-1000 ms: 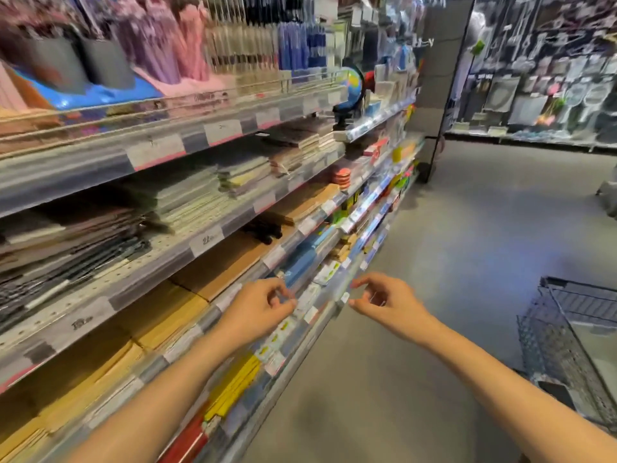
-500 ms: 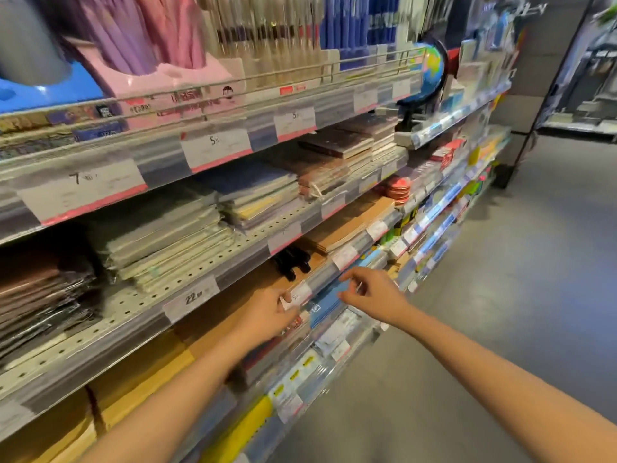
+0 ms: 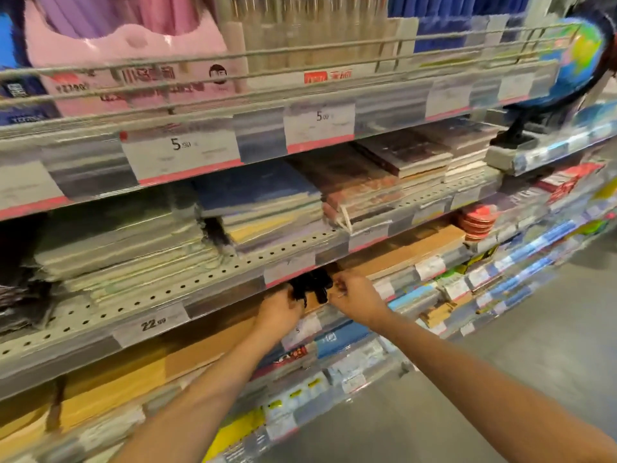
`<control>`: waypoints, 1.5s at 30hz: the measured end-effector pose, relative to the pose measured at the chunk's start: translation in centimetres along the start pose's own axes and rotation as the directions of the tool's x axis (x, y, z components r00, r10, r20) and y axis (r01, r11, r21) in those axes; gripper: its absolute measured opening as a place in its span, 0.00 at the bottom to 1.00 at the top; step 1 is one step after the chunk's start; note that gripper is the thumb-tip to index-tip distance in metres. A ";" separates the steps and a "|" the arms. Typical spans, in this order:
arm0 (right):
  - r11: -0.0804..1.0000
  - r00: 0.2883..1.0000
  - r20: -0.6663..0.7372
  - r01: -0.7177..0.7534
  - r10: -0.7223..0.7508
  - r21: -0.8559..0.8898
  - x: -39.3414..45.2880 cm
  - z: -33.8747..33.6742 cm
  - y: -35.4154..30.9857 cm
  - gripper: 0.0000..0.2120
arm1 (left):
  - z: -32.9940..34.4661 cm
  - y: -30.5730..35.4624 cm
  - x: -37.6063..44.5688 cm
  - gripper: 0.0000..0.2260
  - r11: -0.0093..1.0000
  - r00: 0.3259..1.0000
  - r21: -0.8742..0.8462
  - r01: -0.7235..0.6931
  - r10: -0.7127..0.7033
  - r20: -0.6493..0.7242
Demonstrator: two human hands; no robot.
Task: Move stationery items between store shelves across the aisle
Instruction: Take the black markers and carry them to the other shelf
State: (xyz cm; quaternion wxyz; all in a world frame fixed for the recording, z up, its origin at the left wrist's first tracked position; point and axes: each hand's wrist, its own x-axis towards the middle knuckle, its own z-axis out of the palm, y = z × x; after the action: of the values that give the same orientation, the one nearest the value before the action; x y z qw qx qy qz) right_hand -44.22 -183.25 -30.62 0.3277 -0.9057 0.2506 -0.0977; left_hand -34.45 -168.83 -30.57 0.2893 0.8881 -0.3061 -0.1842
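Note:
A bunch of small black items (image 3: 312, 283) sits on brown kraft stock (image 3: 414, 252) on the shelf under the perforated shelf (image 3: 207, 282). My left hand (image 3: 278, 310) reaches in from below on the left, and its fingers curl round the left side of the black bunch. From the right, my right hand (image 3: 359, 297) pinches the bunch's right edge with curled fingers. Motion blur hides the fingertips and what the black items are.
Stacked notebooks (image 3: 267, 202) fill the shelf above, with price tags (image 3: 182, 152) along the shelf fronts. A globe (image 3: 581, 61) stands at the top right. Lower shelves hold blue and yellow packs (image 3: 340, 339). The grey aisle floor (image 3: 534, 362) lies to the right.
I have come closer to the shelving. Both hands have moved up and in from the lower shelf fronts to the black items, and now close on them.

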 end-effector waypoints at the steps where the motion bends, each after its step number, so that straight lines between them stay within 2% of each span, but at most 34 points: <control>1: 0.999 0.999 0.009 0.038 -0.038 -0.038 1.0 0.2 0.3 0.14 | 0.4 0.4 0.4 0.15 0.999 0.999 0.029 0.040 -0.040 -0.022; 4: 0.985 0.992 0.058 0.116 -0.110 -0.131 3.1 0.3 0.2 0.14 | 1.6 1.4 1.9 0.19 0.983 0.985 0.084 0.164 -0.159 -0.064; 8: 0.943 0.975 0.208 0.141 -0.079 -0.301 4.9 0.8 -0.2 0.15 | 2.9 2.0 3.7 0.21 0.963 0.961 0.032 0.269 -0.266 -0.075; 12: 0.937 0.958 0.273 0.170 -0.086 -0.304 6.0 1.6 -0.2 0.14 | 3.6 2.5 4.9 0.22 0.945 0.944 -0.057 0.322 -0.325 -0.052; 18: 0.916 0.942 0.334 0.162 -0.033 -0.368 7.1 2.3 0.0 0.14 | 4.0 3.1 5.7 0.20 0.901 0.901 -0.021 0.434 -0.434 0.019; 22: 0.904 0.937 0.346 0.108 0.046 -0.414 7.8 3.3 -0.7 0.20 | 3.9 3.4 6.1 0.19 0.892 0.892 0.045 0.450 -0.452 0.032; 26: 0.945 0.918 0.367 -0.023 0.150 -0.328 8.3 3.8 -1.2 0.21 | 3.3 3.5 6.0 0.14 0.890 0.894 0.088 0.448 -0.448 -0.026; 29: 0.935 0.915 0.378 0.004 0.139 -0.355 8.5 3.5 -0.9 0.21 | 2.9 3.2 5.7 0.12 0.887 0.893 0.104 0.450 -0.449 -0.036; 33: 0.910 0.906 0.417 0.104 0.081 -0.402 8.8 3.0 -0.6 0.17 | 2.2 2.8 4.5 0.17 0.881 0.882 0.061 0.470 -0.471 0.009; 37: 0.947 0.867 0.495 0.103 0.065 -0.304 8.4 1.9 -0.5 0.13 | 1.5 2.3 3.0 0.17 0.841 0.845 -0.075 0.535 -0.533 0.052; 38: 0.975 0.866 0.497 0.057 0.058 -0.213 8.2 1.8 -0.3 0.12 | 1.3 2.1 2.7 0.16 0.833 0.842 -0.123 0.540 -0.538 0.052; 40: 0.991 0.867 0.494 -0.112 0.062 0.072 7.6 1.5 0.0 0.10 | 0.9 1.7 2.1 0.10 0.783 0.841 -0.340 0.520 -0.539 0.044; 42: 0.891 0.838 0.541 -0.297 0.070 0.344 6.7 0.9 -0.1 0.03 | 0.2 2.0 0.7 0.05 0.676 0.838 -0.549 0.491 -0.539 0.085; 45: 0.680 0.765 0.644 -0.474 0.003 0.560 5.3 -0.1 -0.5 0.03 | -0.7 2.1 -1.5 0.06 0.551 0.876 -0.722 0.419 -0.455 0.161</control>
State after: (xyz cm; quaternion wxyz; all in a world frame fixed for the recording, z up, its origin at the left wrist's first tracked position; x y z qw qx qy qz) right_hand -39.53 -185.66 -30.15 0.7144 -0.6528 0.2017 0.1509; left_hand -36.15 -168.88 -28.48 0.5744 0.7451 0.0318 -0.3375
